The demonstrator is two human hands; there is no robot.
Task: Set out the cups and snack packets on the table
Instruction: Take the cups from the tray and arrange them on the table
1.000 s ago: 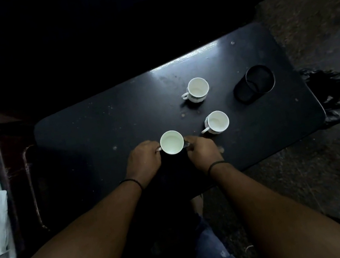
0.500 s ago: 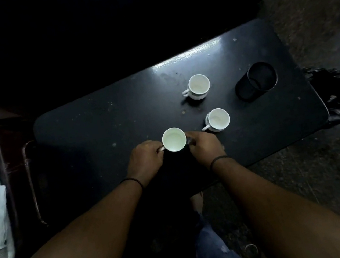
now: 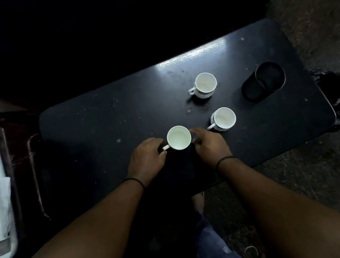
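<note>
Third cup being placed, both hands on it.

I had the left hand (image 3: 147, 159) pinching the handle and the right hand (image 3: 208, 145) curled against the far side of the nearest white cup (image 3: 178, 137), upright at centre frame on the black table (image 3: 96, 122). I judged this the setting-down step; next came letting go, then fetching snack packets, none visible on the table. Beyond stood a second white cup (image 3: 223, 118) and a third white cup (image 3: 205, 84), both empty, glossy, handles pointing left.
</note>
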